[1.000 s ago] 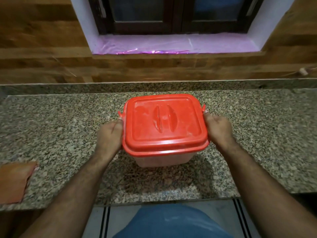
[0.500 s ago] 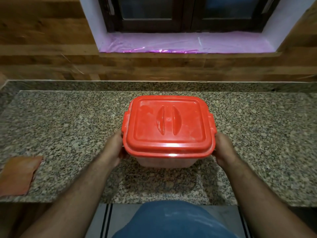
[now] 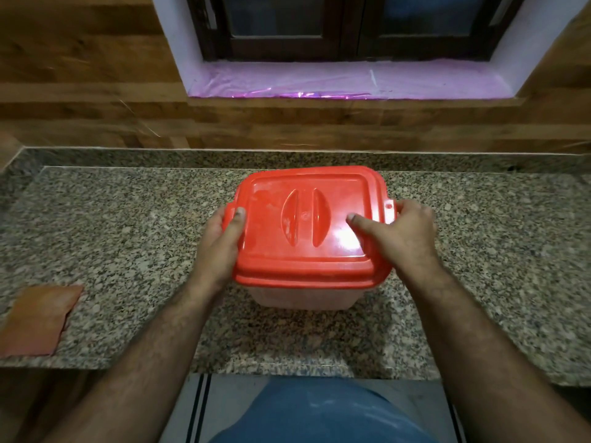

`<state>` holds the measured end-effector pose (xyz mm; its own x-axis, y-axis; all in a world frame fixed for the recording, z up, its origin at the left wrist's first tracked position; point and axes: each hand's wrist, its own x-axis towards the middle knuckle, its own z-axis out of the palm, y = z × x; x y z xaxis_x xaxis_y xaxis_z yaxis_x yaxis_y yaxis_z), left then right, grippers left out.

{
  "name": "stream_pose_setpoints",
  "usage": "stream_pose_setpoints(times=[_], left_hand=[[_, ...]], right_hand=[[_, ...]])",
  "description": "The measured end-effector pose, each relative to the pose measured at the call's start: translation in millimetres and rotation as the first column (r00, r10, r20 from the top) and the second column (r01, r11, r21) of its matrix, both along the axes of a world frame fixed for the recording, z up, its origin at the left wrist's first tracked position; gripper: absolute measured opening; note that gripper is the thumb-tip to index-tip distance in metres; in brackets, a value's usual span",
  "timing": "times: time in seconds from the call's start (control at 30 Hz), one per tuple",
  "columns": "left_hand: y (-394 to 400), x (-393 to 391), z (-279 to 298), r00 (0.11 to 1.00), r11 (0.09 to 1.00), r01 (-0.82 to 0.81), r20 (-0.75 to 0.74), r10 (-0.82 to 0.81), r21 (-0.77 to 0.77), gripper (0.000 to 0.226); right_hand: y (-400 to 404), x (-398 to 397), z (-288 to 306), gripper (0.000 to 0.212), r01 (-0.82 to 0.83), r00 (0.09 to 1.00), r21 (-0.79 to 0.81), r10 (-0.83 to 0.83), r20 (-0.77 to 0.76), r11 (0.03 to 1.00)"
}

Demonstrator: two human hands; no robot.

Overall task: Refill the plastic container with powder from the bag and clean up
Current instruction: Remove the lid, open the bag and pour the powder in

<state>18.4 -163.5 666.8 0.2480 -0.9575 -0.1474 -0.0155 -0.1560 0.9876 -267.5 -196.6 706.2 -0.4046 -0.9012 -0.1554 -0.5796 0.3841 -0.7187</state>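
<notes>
At frame centre, the left hand [image 3: 220, 243] and right hand [image 3: 401, 233] clasp the red lid [image 3: 307, 225] by opposite edges, thumbs on top, likely to work its side latches on the plastic container [image 3: 303, 298].

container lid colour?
Red-orange lid, seen clearly in the head view; the container body below is translucent.

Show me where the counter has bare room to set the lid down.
Bare speckled granite counter runs right of the right hand, and more lies between the left hand and the flat orange-brown piece. The middle is crowded: both hands grip the red rectangular plastic lid.
</notes>
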Motion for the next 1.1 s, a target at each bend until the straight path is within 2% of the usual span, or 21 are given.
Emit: stream_pose_setpoints(times=[0.03, 0.1, 0.17, 0.23, 0.27, 0.33, 0.4, 0.47, 0.5, 0.57, 0.6, 0.63, 0.7, 0.73, 0.77, 0.87, 0.93, 1.0, 1.1], left_hand=[[1, 0, 1, 1.0, 1.0, 0.002, -0.013, -0.002, 0.002, 0.038], [0, 3, 0, 1.0, 1.0, 0.005, -0.014, -0.005, -0.001, 0.046], [0, 5, 4, 1.0, 1.0, -0.007, 0.011, 0.007, -0.014, 0.064], [3, 4, 13, 0.994, 0.999, -0.021, 0.109, 0.025, -0.036, 0.089], [7, 3, 18, 0.984, 0.996, -0.03, 0.171, 0.045, -0.085, 0.091], [16, -4, 26, 0.947, 0.962, -0.037, 0.299, 0.12, -0.271, 0.081], [22, -12, 27, 0.894, 0.854, -0.015, 0.377, 0.244, -0.519, 0.06], [25, -23, 24, 0.822, 0.741, 0.062, 0.455, 0.341, -0.669, 0.039], [27, -32, 23, 0.792, 0.73, 0.136, 0.516, 0.325, -0.669, 0.034], [28, -52, 27, 0.693, 0.76, 0.404, 0.713, 0.108, -0.508, 0.041], [26, -64, 28, 0.583, 0.757, 0.552, 0.811, -0.049, -0.35, 0.051], [22, -76, 27, 0.435, 0.732, 0.658, 0.882, -0.179, -0.176, 0.06], [12, -99, 24, 0.114, 0.678, 0.727, 0.956, -0.269, 0.104, 0.068], [7, -108, 23, -0.003, 0.664, 0.724, 0.963, -0.268, 0.187, 0.067], [5, -115, 20, -0.08, 0.657, 0.714, 0.96, -0.267, 0.242, 0.064], [3, -123, 10, -0.216, 0.641, 0.688, 0.939, -0.267, 0.34, 0.057], [2, -122, 7, -0.256, 0.633, 0.677, 0.927, -0.274, 0.375, 0.058], [0, -123, 9, -0.261, 0.632, 0.669, 0.919, -0.294, 0.392, 0.059], [-3, -127, 10, -0.261, 0.629, 0.658, 0.909, -0.324, 0.413, 0.059]], right_hand=[[1, -3, 4, 0.118, 0.012, 0.995, -0.028, -0.009, 0.101, 1.0], [3, -4, 16, 0.099, 0.01, 0.948, -0.089, 0.019, 0.318, 0.996], [3, -4, 27, 0.088, 0.024, 0.853, -0.169, 0.068, 0.517, 0.985], [9, -1, 42, 0.075, 0.012, 0.752, -0.239, 0.149, 0.643, 0.971], [13, 2, 49, 0.068, 0.012, 0.726, -0.277, 0.182, 0.663, 0.961], [23, 4, 64, 0.057, 0.021, 0.706, -0.376, 0.252, 0.662, 0.926], [28, -1, 78, 0.055, 0.066, 0.687, -0.5, 0.324, 0.65, 0.864], [26, -13, 87, 0.055, 0.137, 0.726, -0.617, 0.345, 0.595, 0.775], [25, -19, 90, 0.056, 0.154, 0.772, -0.672, 0.336, 0.54, 0.725], [22, -28, 92, 0.06, 0.118, 0.875, -0.751, 0.289, 0.387, 0.649], [20, -31, 90, 0.061, 0.089, 0.915, -0.768, 0.252, 0.315, 0.634], [18, -35, 86, 0.061, 0.068, 0.94, -0.776, 0.22, 0.26, 0.627], [12, -44, 75, 0.058, 0.032, 0.967, -0.778, 0.179, 0.184, 0.627], [9, -50, 68, 0.054, -0.014, 0.982, -0.777, 0.156, 0.109, 0.629], [6, -56, 60, 0.048, -0.085, 0.992, -0.776, 0.13, -0.004, 0.625], [-3, -78, 30, 0.038, -0.278, 0.948, -0.749, 0.049, -0.313, 0.602], [-12, -92, 7, 0.04, -0.356, 0.893, -0.696, 0.007, -0.45, 0.624], [-25, -107, -23, 0.045, -0.402, 0.854, -0.591, 0.055, -0.517, 0.7], [-38, -120, -71, 0.052, -0.412, 0.836, -0.363, 0.188, -0.516, 0.835]])
